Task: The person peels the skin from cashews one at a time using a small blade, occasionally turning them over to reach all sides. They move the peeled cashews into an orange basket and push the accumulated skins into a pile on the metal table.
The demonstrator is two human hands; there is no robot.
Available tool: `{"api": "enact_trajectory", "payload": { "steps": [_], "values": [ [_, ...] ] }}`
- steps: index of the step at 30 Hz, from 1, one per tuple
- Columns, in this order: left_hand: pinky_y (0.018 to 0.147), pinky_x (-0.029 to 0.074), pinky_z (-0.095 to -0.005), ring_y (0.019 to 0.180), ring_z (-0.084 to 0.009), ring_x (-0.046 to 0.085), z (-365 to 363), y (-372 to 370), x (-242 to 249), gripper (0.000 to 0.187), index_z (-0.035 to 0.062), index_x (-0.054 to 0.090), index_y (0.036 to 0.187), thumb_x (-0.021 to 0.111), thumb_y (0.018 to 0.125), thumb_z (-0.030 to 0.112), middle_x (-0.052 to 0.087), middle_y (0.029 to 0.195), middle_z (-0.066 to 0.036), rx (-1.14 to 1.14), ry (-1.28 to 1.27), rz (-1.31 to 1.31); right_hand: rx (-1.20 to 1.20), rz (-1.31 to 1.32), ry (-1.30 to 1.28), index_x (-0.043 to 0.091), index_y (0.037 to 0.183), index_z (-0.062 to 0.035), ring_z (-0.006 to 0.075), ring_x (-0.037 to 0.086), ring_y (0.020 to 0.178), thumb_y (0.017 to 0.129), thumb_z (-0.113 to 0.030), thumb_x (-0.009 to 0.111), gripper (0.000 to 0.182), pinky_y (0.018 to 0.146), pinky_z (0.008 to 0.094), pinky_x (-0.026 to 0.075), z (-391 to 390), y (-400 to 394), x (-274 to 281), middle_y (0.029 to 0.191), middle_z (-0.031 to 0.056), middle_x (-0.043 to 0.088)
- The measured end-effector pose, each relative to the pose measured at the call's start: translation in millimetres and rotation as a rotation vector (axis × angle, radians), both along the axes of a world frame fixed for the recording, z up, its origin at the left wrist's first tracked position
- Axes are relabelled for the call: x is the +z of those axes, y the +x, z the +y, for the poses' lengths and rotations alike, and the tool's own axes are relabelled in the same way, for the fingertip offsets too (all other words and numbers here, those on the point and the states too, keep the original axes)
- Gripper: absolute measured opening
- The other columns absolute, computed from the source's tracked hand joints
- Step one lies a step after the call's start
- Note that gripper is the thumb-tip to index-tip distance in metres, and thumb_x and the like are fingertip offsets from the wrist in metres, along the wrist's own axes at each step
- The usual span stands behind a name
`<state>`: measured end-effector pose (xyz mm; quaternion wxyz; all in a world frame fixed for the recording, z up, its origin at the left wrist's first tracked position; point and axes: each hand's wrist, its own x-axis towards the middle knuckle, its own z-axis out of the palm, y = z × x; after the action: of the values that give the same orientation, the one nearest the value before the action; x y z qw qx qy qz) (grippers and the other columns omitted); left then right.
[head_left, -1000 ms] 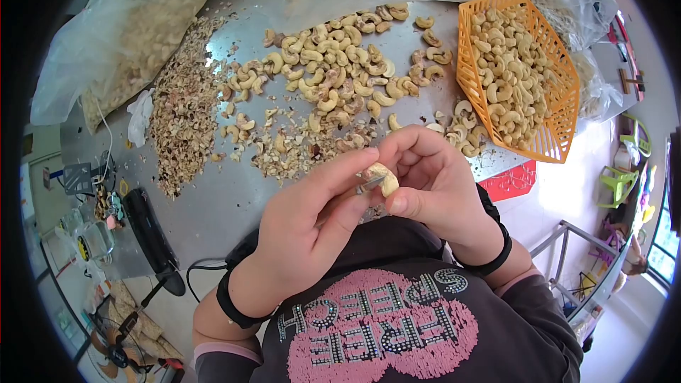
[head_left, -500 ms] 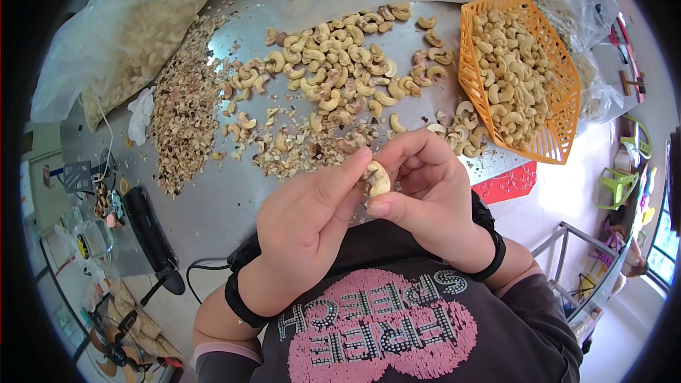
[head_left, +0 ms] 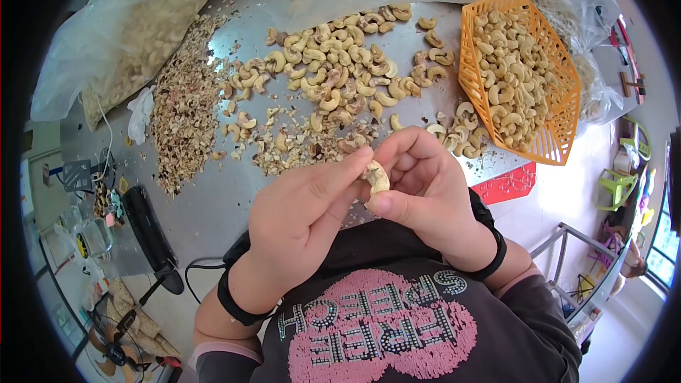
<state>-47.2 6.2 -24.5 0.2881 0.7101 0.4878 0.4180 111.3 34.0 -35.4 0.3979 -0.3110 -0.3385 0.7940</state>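
A pale curved cashew (head_left: pixel 377 176) is held between both hands, close to my chest. My left hand (head_left: pixel 305 213) has its fingers pressed together, with the fingertips against the cashew's upper left side. My right hand (head_left: pixel 429 195) pinches the same cashew between thumb and index finger, its other fingers curled. Just beyond the hands, a pile of cashews (head_left: pixel 330 64) lies on the metal table (head_left: pixel 206 223), with broken bits and skins (head_left: pixel 284 152) on its near side. An orange basket (head_left: pixel 468 64) full of cashews stands at the right.
A long heap of brown skins (head_left: pixel 184 106) lies left of the cashews. Large plastic bags (head_left: pixel 78 64) line the far and left edges. A black elongated object (head_left: pixel 149 234) sits near the table's left front. A red sheet (head_left: pixel 507 183) shows below the right edge.
My left hand has shifted slightly left and tilted. The cashew has turned a little between the fingertips, while both hands keep contact with it.
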Motion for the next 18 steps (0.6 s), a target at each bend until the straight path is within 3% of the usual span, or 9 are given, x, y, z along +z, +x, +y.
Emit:
{"api": "enact_trajectory", "payload": {
  "steps": [6,16,18],
  "values": [
    [0.058,0.045,-0.0273,0.066,-0.0215,0.059,0.6,-6.5,10.7,0.034,0.0065,0.055,0.108,0.057,0.074,0.0,0.061,0.079,-0.01,-0.063,-0.226,-0.069,0.092,-0.076,-0.073,0.047,0.095,0.0006,0.007,0.053,0.07,0.069,-0.004,0.069,0.034,0.063,0.0191,0.045,3.8,2.3,9.9,0.078,0.0029,0.055],
    [0.055,0.045,-0.0283,0.062,-0.0238,0.058,0.0,-1.1,1.0,0.036,0.0062,0.057,0.106,0.058,0.071,-0.003,0.06,0.078,-0.011,0.03,0.008,0.115,0.02,-0.139,0.067,0.048,0.095,0.0024,0.0068,0.053,0.07,0.069,-0.004,0.069,0.034,0.061,0.0187,0.045,-0.5,0.0,4.2,0.078,0.0039,0.056],
    [0.053,0.044,-0.0262,0.061,-0.0201,0.057,0.3,-1.2,1.7,0.033,0.0057,0.057,0.107,0.056,0.075,-0.001,0.06,0.077,-0.01,0.025,-0.024,0.08,0.013,-0.136,0.046,0.048,0.095,0.0023,0.0067,0.053,0.07,0.07,-0.004,0.068,0.033,0.061,0.0184,0.045,-0.3,-0.1,4.8,0.078,0.0038,0.056]
  ]
}}
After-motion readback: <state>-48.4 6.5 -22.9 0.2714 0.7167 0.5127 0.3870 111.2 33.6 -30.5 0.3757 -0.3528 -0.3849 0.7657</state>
